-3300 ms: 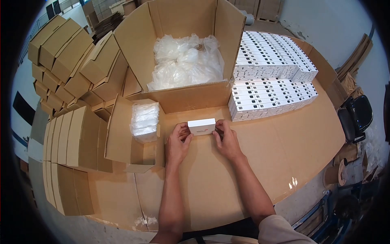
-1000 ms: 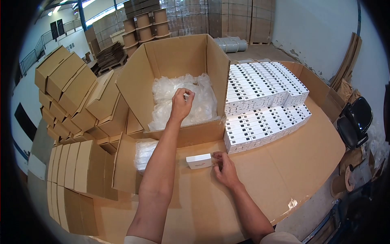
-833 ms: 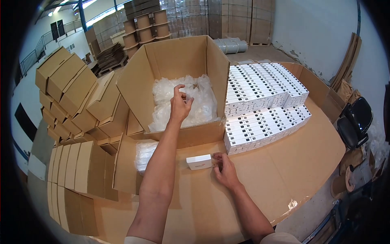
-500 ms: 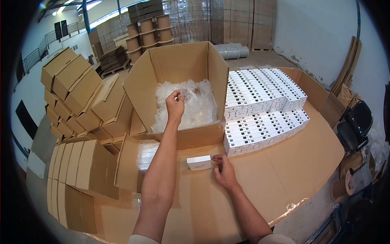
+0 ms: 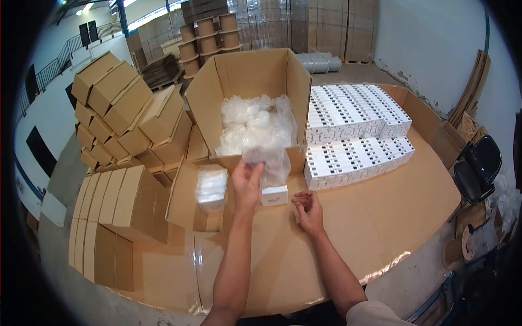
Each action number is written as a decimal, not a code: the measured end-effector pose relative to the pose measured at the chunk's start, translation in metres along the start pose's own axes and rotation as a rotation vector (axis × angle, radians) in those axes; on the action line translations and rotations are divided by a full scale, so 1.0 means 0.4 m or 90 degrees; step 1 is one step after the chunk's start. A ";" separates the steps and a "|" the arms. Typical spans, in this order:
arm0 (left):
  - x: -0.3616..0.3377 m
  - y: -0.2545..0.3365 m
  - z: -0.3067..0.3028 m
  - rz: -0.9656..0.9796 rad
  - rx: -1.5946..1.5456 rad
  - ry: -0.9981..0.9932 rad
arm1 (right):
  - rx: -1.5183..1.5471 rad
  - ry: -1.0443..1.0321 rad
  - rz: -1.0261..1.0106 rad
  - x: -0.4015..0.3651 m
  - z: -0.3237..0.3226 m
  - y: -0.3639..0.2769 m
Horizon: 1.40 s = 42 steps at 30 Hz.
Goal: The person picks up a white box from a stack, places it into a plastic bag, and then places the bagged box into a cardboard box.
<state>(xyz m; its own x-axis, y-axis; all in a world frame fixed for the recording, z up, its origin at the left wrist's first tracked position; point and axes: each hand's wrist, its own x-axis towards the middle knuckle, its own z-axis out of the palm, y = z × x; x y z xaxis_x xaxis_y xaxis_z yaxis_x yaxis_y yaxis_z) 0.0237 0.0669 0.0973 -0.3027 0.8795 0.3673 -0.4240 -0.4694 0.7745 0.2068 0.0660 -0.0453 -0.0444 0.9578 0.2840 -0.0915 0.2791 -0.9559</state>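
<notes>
Left hand (image 5: pixel 247 182) drawn back out of the large carton (image 5: pixel 244 70), fingers now pinched on a clear plastic bag (image 5: pixel 267 163), bag hanging over the small white box (image 5: pixel 274 195) on the cardboard tabletop (image 5: pixel 380 217), right hand (image 5: pixel 310 206) just beside the box, fingers loosely curled and empty, reddish print on the box too small to read

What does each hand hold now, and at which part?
Left hand pinches a clear thin plastic bag at its left edge; right hand holds nothing.

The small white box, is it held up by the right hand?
No, the small white box lies on the table, the right hand beside it.
</notes>
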 end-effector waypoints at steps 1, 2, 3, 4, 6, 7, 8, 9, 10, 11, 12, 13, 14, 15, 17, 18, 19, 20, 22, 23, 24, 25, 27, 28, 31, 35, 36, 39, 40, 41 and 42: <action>-0.067 -0.012 -0.008 -0.032 0.016 0.014 | 0.054 -0.006 0.012 -0.010 -0.003 -0.002; -0.127 -0.024 -0.014 -0.064 0.033 0.027 | 0.091 -0.039 0.056 -0.020 -0.011 -0.010; -0.177 -0.048 -0.025 -0.084 0.056 0.040 | 0.130 -0.071 0.098 -0.029 -0.022 -0.023; -0.219 -0.082 -0.042 -0.103 0.080 0.052 | 0.169 -0.102 0.140 -0.035 -0.027 -0.037; -0.274 -0.132 -0.079 -0.126 0.135 0.073 | 0.296 -0.163 0.171 -0.048 -0.022 -0.059; -0.287 -0.154 -0.091 -0.124 0.162 0.079 | 0.357 -0.192 0.182 -0.049 -0.019 -0.079; -0.292 -0.178 -0.099 -0.122 0.187 0.085 | 0.322 -0.181 0.172 -0.052 -0.007 -0.099; -0.290 -0.196 -0.106 -0.119 0.230 0.069 | 0.286 -0.170 0.163 -0.056 0.017 -0.129; -0.289 -0.209 -0.118 -0.116 0.273 0.054 | 0.251 -0.161 0.156 -0.062 0.029 -0.141; -0.293 -0.221 -0.130 -0.114 0.319 0.039 | 0.221 -0.168 0.154 -0.064 0.027 -0.114; -0.292 -0.216 -0.124 -0.114 0.321 0.069 | 0.192 -0.173 0.150 -0.057 0.032 -0.090; -0.287 -0.210 -0.114 -0.112 0.322 0.097 | 0.163 -0.179 0.143 -0.050 0.032 -0.068; -0.282 -0.206 -0.105 -0.109 0.322 0.126 | 0.158 -0.166 0.138 -0.048 0.028 -0.048; -0.281 -0.207 -0.110 -0.107 0.352 0.132 | 0.154 -0.154 0.134 -0.045 0.030 -0.050; -0.282 -0.204 -0.128 -0.101 0.414 0.146 | 0.161 -0.139 0.125 -0.040 0.038 -0.052; -0.277 -0.200 -0.129 -0.090 0.416 0.153 | 0.171 -0.137 0.120 -0.039 0.043 -0.054; -0.273 -0.196 -0.130 -0.080 0.418 0.159 | 0.182 -0.134 0.116 -0.040 0.048 -0.055; -0.271 -0.190 -0.130 -0.071 0.421 0.166 | 0.177 -0.114 0.112 -0.042 0.056 -0.055; -0.269 -0.164 -0.119 -0.085 0.424 0.182 | 0.167 -0.073 0.102 -0.046 0.073 -0.078; -0.268 -0.157 -0.116 -0.091 0.424 0.189 | 0.152 -0.073 0.113 -0.045 0.071 -0.074; -0.267 -0.166 -0.125 -0.053 0.431 0.192 | 0.137 -0.073 0.124 -0.043 0.067 -0.068; -0.265 -0.183 -0.137 -0.014 0.438 0.194 | 0.123 -0.073 0.134 -0.040 0.062 -0.063; -0.262 -0.193 -0.141 0.017 0.422 0.197 | 0.037 -0.076 0.110 -0.038 0.050 -0.059; -0.261 -0.190 -0.137 0.009 0.401 0.196 | -0.005 -0.076 0.098 -0.038 0.047 -0.061; -0.263 -0.171 -0.130 -0.034 0.350 0.159 | 0.127 -0.030 0.112 -0.039 0.070 -0.116; -0.268 -0.157 -0.145 -0.116 0.373 0.107 | 0.146 -0.023 0.141 -0.027 0.011 -0.088; -0.268 -0.155 -0.137 -0.116 0.358 0.092 | 0.178 -0.006 0.140 -0.022 0.004 -0.076; -0.271 -0.149 -0.115 -0.133 0.333 0.067 | 0.417 0.027 0.181 -0.023 0.001 -0.053; -0.271 -0.147 -0.116 -0.149 0.340 0.071 | 0.521 0.034 0.201 -0.022 0.003 -0.054; -0.270 -0.145 -0.117 -0.164 0.347 0.076 | 0.523 0.029 0.200 -0.020 0.002 -0.056; -0.268 -0.138 -0.116 -0.161 0.338 0.085 | 0.527 0.025 0.199 -0.016 0.001 -0.074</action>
<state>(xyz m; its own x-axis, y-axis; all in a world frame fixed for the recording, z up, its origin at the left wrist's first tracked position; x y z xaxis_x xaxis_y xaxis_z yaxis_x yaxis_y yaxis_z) 0.0399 -0.0051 -0.0088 -0.3667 0.9253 0.0964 -0.0238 -0.1129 0.9933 0.2093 0.0517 -0.0187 -0.1551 0.9879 0.0015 -0.7718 -0.1203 -0.6243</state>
